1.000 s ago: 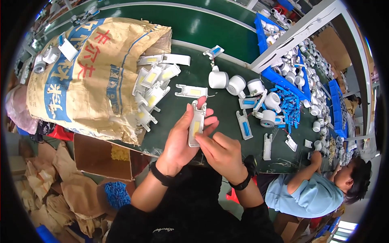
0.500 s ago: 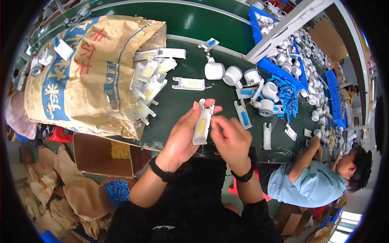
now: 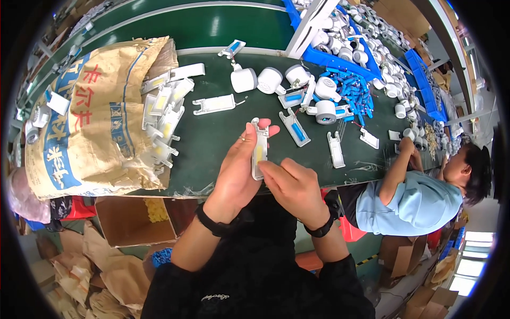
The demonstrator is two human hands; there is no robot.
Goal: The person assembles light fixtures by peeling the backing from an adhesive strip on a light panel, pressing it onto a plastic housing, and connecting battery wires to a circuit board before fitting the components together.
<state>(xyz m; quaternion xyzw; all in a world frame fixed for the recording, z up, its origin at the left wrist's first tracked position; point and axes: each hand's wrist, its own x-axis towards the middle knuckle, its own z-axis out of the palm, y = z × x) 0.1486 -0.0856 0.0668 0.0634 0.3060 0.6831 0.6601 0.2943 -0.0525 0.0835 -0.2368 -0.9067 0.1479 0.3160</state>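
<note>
My left hand holds a white LED lamp panel nearly upright, its thumb along one side and fingers behind. A yellow LED strip shows on the panel's narrow visible face. My right hand is closed, its fingertips against the panel's lower end; whatever they pinch is hidden. Beyond the hands, a similar white panel with a short wire lies on the green table. To the right lies an open white housing with a blue battery in it. Several round white lamp heads stand behind it.
A large brown paper sack lies at left, with several LED panels piled at its mouth. Blue batteries are heaped near a blue bin of lamp heads. A co-worker sits at right. A cardboard box stands below the table edge.
My right hand has shifted down to the panel's lower end. The panel is turned more edge-on. The view has swung, so the table's things appear farther left and mostly higher.
</note>
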